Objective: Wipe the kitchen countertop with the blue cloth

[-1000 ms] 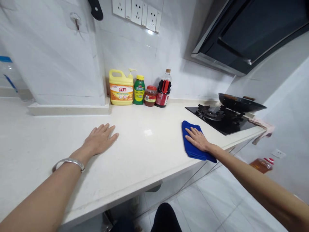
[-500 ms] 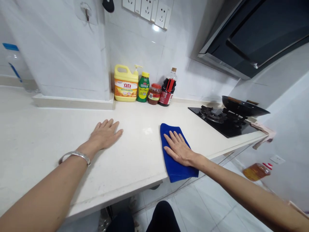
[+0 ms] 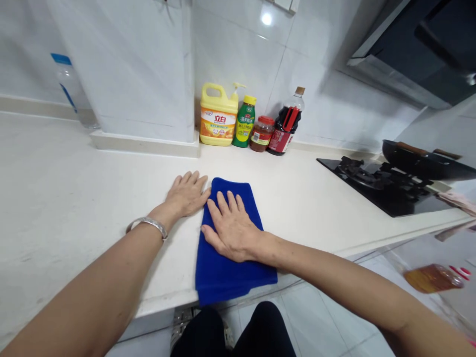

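Detergent jug (image 3: 218, 117), sauce bottles (image 3: 285, 124), wok (image 3: 424, 161)

A home kitchen: white tiled walls, gas hob (image 3: 383, 181) with wok (image 3: 424, 161), condiment bottles (image 3: 286, 124), range hood (image 3: 416, 49).

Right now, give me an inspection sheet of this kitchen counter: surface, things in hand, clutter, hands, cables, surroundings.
Surface: white countertop, faint marks at the left, otherwise bare in the middle.
Things in hand: blue cloth lies flat, its near edge hanging over the counter's front edge.
Clutter: yellow detergent jug, green bottle, red-lidded jar and dark sauce bottle in a row at the wall; clear plastic bottle far left.
Hands: right hand flat on the cloth; left hand flat on the counter, at the cloth's left edge; bracelet on the left wrist.
Cables: nothing seen.
Surroundings: gas hob with a black wok, range hood, tiled wall.
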`<state>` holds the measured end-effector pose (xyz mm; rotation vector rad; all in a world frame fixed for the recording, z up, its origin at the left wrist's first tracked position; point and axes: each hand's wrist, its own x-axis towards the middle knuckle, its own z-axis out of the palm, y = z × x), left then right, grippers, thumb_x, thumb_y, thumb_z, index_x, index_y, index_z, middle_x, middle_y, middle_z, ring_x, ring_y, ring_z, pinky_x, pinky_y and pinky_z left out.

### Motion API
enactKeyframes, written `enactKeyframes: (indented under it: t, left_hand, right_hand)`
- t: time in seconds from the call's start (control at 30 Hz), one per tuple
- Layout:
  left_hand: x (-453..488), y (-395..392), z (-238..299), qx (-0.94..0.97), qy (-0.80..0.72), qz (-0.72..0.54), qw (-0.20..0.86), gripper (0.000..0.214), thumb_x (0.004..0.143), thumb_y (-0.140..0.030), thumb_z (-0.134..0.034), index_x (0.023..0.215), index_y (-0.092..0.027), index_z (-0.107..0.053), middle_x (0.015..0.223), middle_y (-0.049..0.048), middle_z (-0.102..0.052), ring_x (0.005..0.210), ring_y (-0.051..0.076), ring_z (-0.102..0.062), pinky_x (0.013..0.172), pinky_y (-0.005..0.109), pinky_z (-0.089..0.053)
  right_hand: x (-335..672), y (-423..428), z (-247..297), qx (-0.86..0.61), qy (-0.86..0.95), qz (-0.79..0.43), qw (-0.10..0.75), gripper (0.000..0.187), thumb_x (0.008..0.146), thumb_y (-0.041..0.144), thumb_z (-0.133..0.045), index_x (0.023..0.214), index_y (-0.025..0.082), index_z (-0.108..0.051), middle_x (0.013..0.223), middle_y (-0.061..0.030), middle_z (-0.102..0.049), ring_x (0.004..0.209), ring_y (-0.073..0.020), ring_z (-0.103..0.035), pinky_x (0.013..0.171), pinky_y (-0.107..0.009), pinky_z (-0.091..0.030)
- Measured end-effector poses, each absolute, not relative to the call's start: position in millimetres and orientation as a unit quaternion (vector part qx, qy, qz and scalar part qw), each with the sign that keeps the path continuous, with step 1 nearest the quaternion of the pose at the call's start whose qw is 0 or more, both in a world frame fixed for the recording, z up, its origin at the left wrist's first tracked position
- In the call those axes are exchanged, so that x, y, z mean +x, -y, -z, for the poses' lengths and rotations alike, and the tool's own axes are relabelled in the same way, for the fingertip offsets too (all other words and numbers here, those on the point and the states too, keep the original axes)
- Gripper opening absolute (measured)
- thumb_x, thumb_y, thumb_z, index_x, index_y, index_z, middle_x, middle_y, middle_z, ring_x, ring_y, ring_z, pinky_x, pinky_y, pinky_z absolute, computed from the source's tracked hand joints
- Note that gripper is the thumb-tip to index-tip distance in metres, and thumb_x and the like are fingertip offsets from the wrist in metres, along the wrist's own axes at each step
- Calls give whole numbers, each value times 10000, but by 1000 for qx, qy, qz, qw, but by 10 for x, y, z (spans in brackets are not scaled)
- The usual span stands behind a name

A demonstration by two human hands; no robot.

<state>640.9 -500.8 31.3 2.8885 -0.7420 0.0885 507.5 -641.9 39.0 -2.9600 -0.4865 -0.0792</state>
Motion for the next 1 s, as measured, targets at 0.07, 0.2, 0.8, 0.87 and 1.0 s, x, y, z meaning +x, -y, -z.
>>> enactKeyframes:
  t: [0.07,0.2,0.8,0.87,1.0]
  left_hand:
    - [6437,4973,-308,963,247,-24,103,607,1011,-391,-206,1556,-184,-376,1671,114,-282,1553,303,-210,1267,519,-168]
    - [6463,4931,-352,958,233,-27,162,599,996,-306,-184,1506,-117,-433,1619,127,-386,1524,250,-299,1276,451,-208]
    - [6441,4941,-366,962,223,-36,153,608,1022,-402,-268,1499,-68,-441,1626,184,-349,1532,293,-276,1284,464,-203]
    - [6428,4934,-371,965,221,-29,139,603,1020,-397,-285,1516,-82,-421,1643,173,-318,1542,285,-251,1285,463,-204]
    - [6423,4906,-367,967,219,-22,127,610,1014,-401,-310,1530,-89,-401,1653,166,-296,1545,285,-243,1287,466,-210]
  right_hand:
    - [5207,6342,-385,-982,172,29,70,795,1015,590,-319,1604,59,-263,1679,-207,-174,1546,-467,-73,1244,-690,-97]
    - [5474,6320,-399,-977,203,18,65,851,1012,633,-307,1604,25,-238,1676,-242,-149,1547,-465,-71,1261,-632,-102]
    - [7076,6845,-388,-982,179,6,55,715,1035,599,-269,1624,194,-264,1706,-106,-174,1576,-324,-117,1282,-483,-123]
    - [7209,6979,-367,-985,160,11,58,720,1030,613,-265,1621,202,-274,1705,-100,-183,1575,-319,-129,1281,-477,-134]
    - [7397,7315,-322,-991,124,20,50,740,1018,647,-234,1619,218,-283,1704,-81,-193,1572,-316,-148,1280,-482,-148]
